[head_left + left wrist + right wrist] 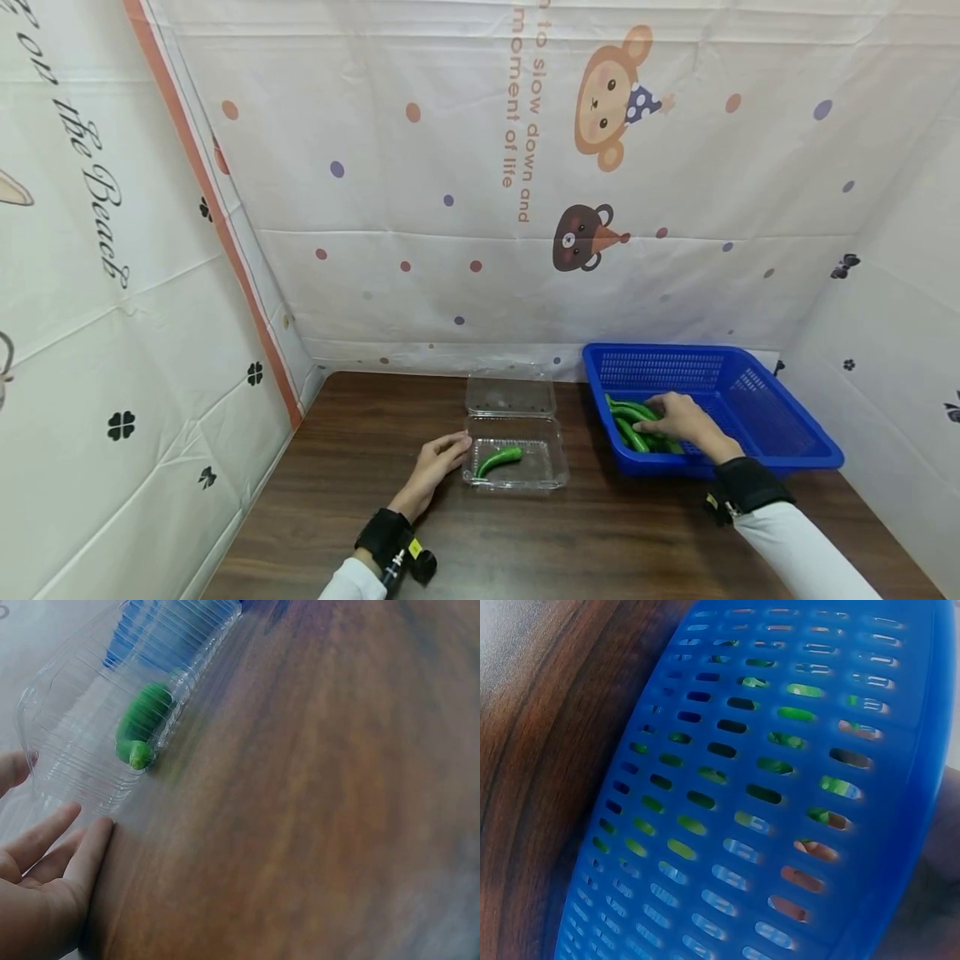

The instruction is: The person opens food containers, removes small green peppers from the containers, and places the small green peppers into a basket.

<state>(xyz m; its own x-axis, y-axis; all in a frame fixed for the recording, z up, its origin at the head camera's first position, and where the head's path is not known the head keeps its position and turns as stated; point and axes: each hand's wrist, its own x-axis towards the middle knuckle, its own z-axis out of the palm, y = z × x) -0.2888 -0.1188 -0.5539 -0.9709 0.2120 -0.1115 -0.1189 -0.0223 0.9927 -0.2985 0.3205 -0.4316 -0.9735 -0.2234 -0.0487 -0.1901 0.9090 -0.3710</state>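
Note:
A clear plastic clamshell box (551,477) stands on the brown table with its lid (510,396) folded back. One green chili pepper (498,458) lies inside. My left hand (456,447) rests at the box's left edge with straight fingers. The left wrist view shows this hand (64,840) beside the ribbed box wall (75,742) and the pepper (142,724) behind it. My right hand (662,419) reaches into a blue basket (750,454) and lies over several green peppers (628,414). Whether it grips one is hidden. In the right wrist view the basket wall (727,795) fills the frame.
Printed white cloth walls close in the table at the back, left and right. The basket sits against the back right corner. Bare wood (337,433) lies left of the box and along the near edge.

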